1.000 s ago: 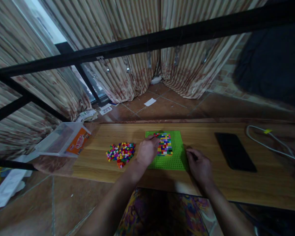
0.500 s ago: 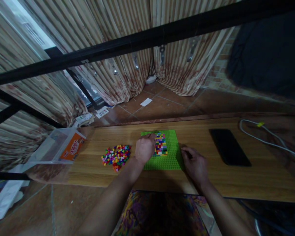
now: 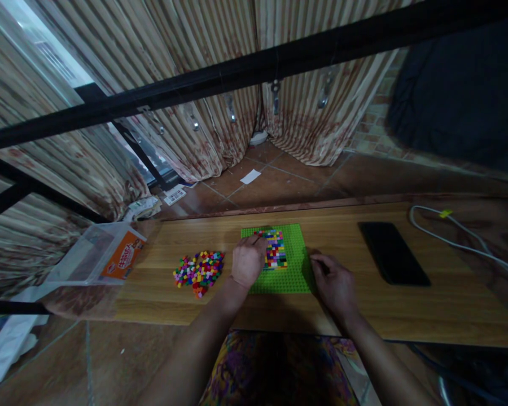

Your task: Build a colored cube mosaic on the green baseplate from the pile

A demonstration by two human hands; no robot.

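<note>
Partly beneath the bunched left hand point(image 3: 249, 260), green baseplate point(image 3: 295, 256), right hand point(image 3: 334, 282) curled beside it, both grips unclear.

A board point(image 3: 297, 276) on the desk point(image 3: 165, 310), between a pile point(image 3: 198, 270) of loose bricks and a tablet point(image 3: 393, 252).
Left of the pile is a box point(image 3: 84, 254); right of the tablet, a cable point(image 3: 461, 234). Fitted bricks point(image 3: 276, 248) sit on the board toward its far side, the left hand point(image 3: 248, 260) partly over them, the right hand point(image 3: 332, 282) beside its right edge. Behind the desk, paper point(image 3: 250, 176) lies on the floor point(image 3: 288, 186) before curtains point(image 3: 220, 56).
</note>
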